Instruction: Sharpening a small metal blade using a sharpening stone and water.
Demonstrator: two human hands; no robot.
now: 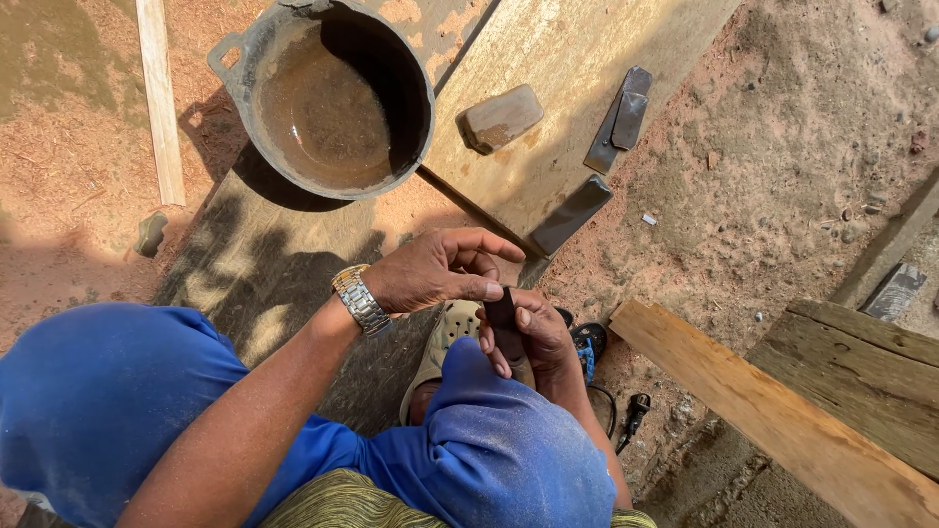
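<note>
Gripping 1 dark flat blade (501,318), right hand (536,337) closed around it, left hand (435,269) fingertips pinching its top; 3 more blades (570,215) and whetstone (501,117) wait untouched on plank (548,59).

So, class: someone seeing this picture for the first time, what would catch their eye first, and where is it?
Probably the two hands at the centre: the left hand, with a metal wristwatch, and the right hand both grip a small dark flat piece above blue-clad knees. Next, the big dark pot of murky water at the top, on a plank beside a sharpening stone.
</note>
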